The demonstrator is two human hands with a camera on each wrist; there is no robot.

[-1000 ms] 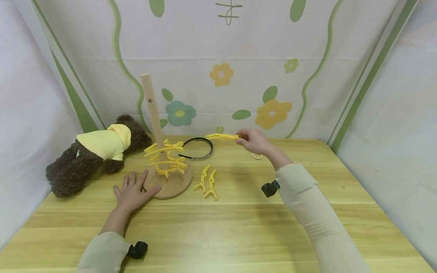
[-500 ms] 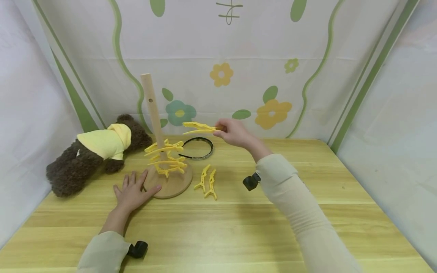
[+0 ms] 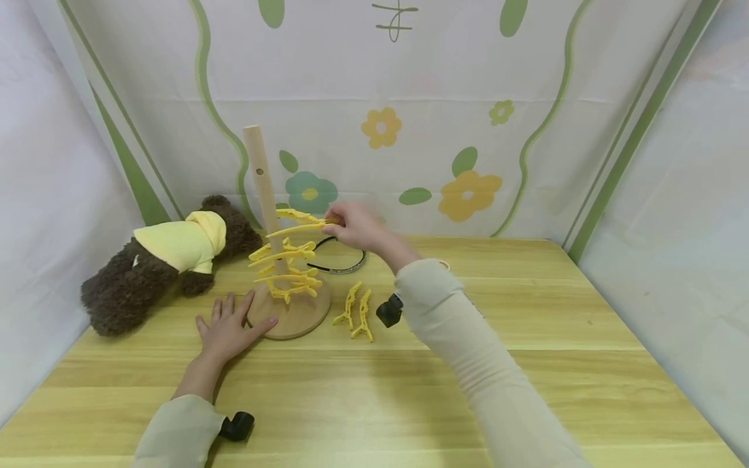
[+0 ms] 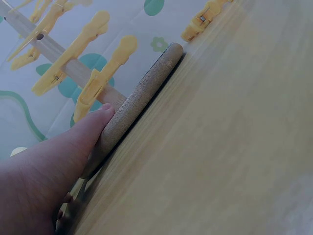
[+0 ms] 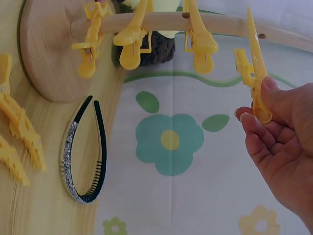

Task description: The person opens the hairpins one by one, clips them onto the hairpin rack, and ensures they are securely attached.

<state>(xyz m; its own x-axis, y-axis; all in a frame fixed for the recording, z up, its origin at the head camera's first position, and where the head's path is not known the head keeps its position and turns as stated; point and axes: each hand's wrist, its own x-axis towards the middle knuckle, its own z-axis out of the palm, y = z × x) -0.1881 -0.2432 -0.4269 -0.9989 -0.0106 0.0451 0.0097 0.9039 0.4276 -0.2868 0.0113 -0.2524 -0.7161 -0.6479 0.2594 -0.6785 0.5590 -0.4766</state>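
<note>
My right hand pinches the handle end of a yellow hair clip beside the upright wooden post. In the right wrist view this clip's two arms are spread; one crosses in front of the post, and whether they touch it cannot be told. Lower on the post, several yellow hair clips are fastened one above another. My left hand lies with fingers spread at the left edge of the round wooden base, its thumb resting on the base. Two loose yellow hair clips lie right of the base.
Behind the base a black headband with a glittery band lies on the wooden table. A brown plush bear in a yellow hoodie lies at the left. A small pale ring shows behind the right forearm. Patterned fabric walls surround the table.
My right hand has moved left with the hair clip, from right of the headband to the post. The clip's arms have spread apart. The left hand stays on the base.
</note>
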